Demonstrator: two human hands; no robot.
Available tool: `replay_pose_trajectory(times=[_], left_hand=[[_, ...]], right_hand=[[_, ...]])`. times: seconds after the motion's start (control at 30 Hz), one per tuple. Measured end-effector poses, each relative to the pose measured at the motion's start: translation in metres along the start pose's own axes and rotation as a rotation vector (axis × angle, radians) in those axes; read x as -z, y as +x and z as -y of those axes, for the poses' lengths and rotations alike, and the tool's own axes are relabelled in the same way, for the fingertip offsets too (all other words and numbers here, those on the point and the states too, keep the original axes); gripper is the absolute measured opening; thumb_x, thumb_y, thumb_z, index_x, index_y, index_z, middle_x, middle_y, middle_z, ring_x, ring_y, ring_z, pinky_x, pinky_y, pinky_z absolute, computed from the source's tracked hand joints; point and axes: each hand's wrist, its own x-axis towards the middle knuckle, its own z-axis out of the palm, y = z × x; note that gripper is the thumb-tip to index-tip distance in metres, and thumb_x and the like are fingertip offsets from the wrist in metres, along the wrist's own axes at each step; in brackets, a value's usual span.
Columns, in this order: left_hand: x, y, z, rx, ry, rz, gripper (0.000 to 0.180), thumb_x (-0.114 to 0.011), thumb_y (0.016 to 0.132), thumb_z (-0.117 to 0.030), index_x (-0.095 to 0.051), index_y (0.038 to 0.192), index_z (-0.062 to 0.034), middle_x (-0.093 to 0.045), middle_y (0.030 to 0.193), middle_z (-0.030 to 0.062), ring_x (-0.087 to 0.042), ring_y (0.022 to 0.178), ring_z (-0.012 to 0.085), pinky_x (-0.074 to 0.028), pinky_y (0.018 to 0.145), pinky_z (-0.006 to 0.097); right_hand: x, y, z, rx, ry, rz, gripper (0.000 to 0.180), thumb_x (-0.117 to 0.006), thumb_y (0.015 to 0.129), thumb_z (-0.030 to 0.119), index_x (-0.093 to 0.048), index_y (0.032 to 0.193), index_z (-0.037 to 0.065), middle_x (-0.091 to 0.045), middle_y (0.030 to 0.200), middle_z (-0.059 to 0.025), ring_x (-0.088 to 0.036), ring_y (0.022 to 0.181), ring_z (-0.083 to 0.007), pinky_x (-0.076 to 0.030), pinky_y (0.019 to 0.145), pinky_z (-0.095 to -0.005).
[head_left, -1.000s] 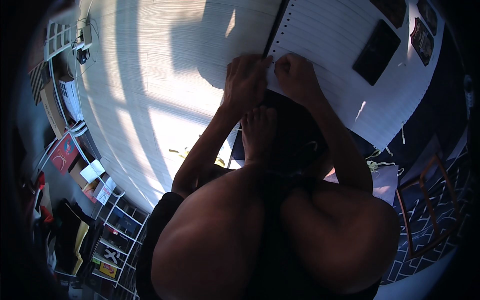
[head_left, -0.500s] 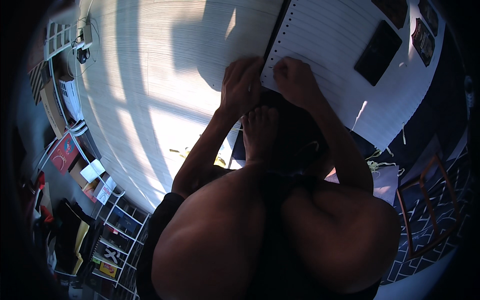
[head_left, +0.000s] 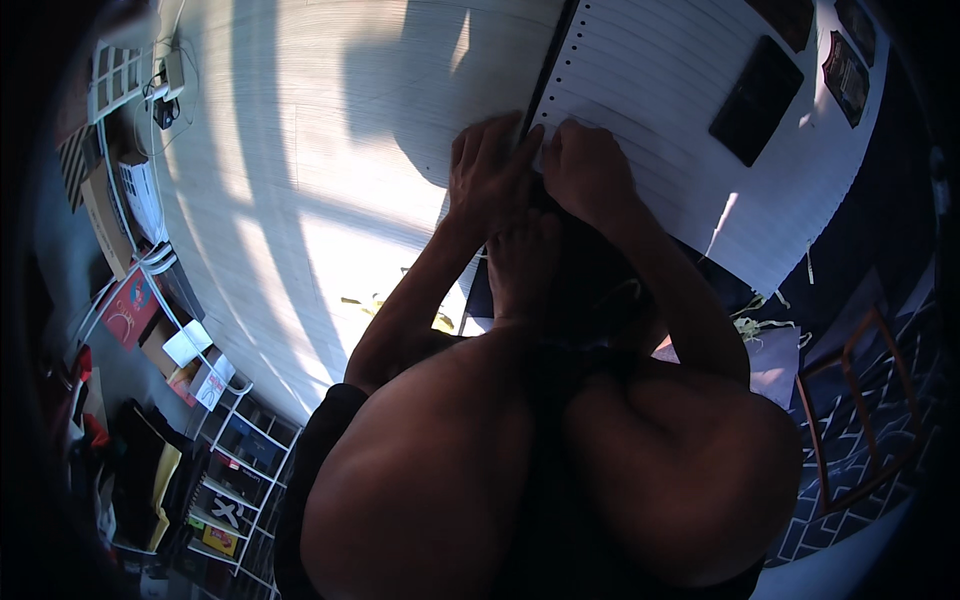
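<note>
A white sheet with fine parallel lines [head_left: 640,110] lies at the upper right, with a row of dark holes along its left edge. A black strip [head_left: 551,62] runs beside the holes. My left hand [head_left: 490,170] rests at the near end of this strip, fingers stretched out, the index finger pointing toward the sheet's corner. Right beside it, my right hand [head_left: 592,172] is closed over that near-left corner, its fingers curled in a pinch. What the pinch holds is hidden. My bare foot [head_left: 522,262] sits just below the left hand.
A flat black rectangular object [head_left: 757,100] and dark printed patches [head_left: 846,80] lie on the sheet. Pale strips [head_left: 762,327] hang near its lower edge. A brown frame [head_left: 868,410] stands at right. White wire shelving [head_left: 240,455] and a power adapter [head_left: 170,75] are at left.
My right hand has shifted slightly down and now covers the sheet's near corner. The left index finger has stretched toward it, bringing both hands closer. The sheet has shifted slightly.
</note>
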Motion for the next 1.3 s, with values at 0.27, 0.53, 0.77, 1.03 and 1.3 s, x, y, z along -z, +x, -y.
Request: replay_pose_trajectory(times=[0.27,0.53,0.77,1.03,1.3], left_hand=[[-0.003,-0.002,-0.003,-0.113,0.257,0.068,0.043,-0.063,0.095,-0.021,-0.061,0.137,-0.01,-0.054,0.139,0.0197,-0.053,0.126,0.0363,-0.04,0.107,0.052],[0.004,0.005,-0.006,-0.127,0.065,0.149,0.042,-0.064,0.097,-0.017,-0.06,0.137,-0.0043,-0.054,0.139,0.0235,-0.052,0.127,0.0403,-0.04,0.108,0.052],[0.011,0.02,-0.027,-0.182,0.095,0.093,0.04,-0.066,0.096,-0.014,-0.061,0.133,0.0,-0.054,0.139,0.0235,-0.052,0.127,0.0403,-0.041,0.106,0.052],[0.017,0.046,-0.07,-0.234,0.032,0.124,0.042,-0.067,0.094,-0.011,-0.06,0.133,0.0002,-0.053,0.14,0.0225,-0.051,0.128,0.0388,-0.04,0.107,0.052],[0.02,0.042,-0.089,-0.2,0.01,0.148,0.039,-0.065,0.096,-0.009,-0.059,0.134,-0.0012,-0.053,0.14,0.0218,-0.051,0.13,0.0376,-0.043,0.106,0.05]], right_hand=[[0.065,-0.109,-0.094,0.202,0.216,0.496,0.03,-0.074,0.088,0.029,-0.069,0.1,0.002,-0.07,0.082,-0.0145,-0.069,0.078,-0.0254,-0.053,0.073,-0.0365],[0.071,-0.272,-0.288,-0.479,-0.038,-0.453,0.027,-0.071,0.09,0.029,-0.065,0.093,0.002,-0.07,0.078,-0.0149,-0.071,0.076,-0.0329,-0.055,0.071,-0.0434],[0.081,-0.3,-0.372,-0.557,0.218,-0.927,0.02,-0.07,0.091,0.016,-0.067,0.103,0.001,-0.069,0.08,-0.0153,-0.071,0.073,-0.0272,-0.056,0.069,-0.0359],[0.124,-0.218,-0.39,-0.169,-0.229,-1.07,0.026,-0.077,0.08,0.007,-0.067,0.104,0.008,-0.064,0.1,-0.0114,-0.06,0.1,-0.033,-0.048,0.083,-0.0451],[0.106,-0.236,-0.36,0.223,-0.277,-1.136,0.018,-0.071,0.08,-0.007,-0.065,0.093,0.004,-0.063,0.099,-0.0111,-0.06,0.086,-0.0295,-0.046,0.073,-0.0402]])
